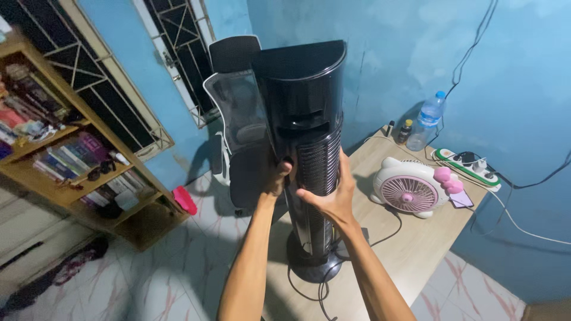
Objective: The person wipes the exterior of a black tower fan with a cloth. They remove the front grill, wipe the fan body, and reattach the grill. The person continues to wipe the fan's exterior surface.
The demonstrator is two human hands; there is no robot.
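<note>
A tall black tower fan [306, 113] stands upright on its round base [314, 266] at the near end of a light wooden table [416, 249]. My left hand [277, 176] grips the fan's column on its left side, fingers wrapped behind it. Against the grilled front and right side presses my right hand [331, 196], thumb pointing up. Both arms reach up from the bottom of the view. A black cable [309, 292] loops around the base.
A small pink and white desk fan [413, 187], a power strip [470, 166], a water bottle [427, 122] and small bottles sit on the table. A black office chair [235, 113] stands behind the tower fan. A wooden bookshelf [65, 154] fills the left; barred windows sit in the blue wall.
</note>
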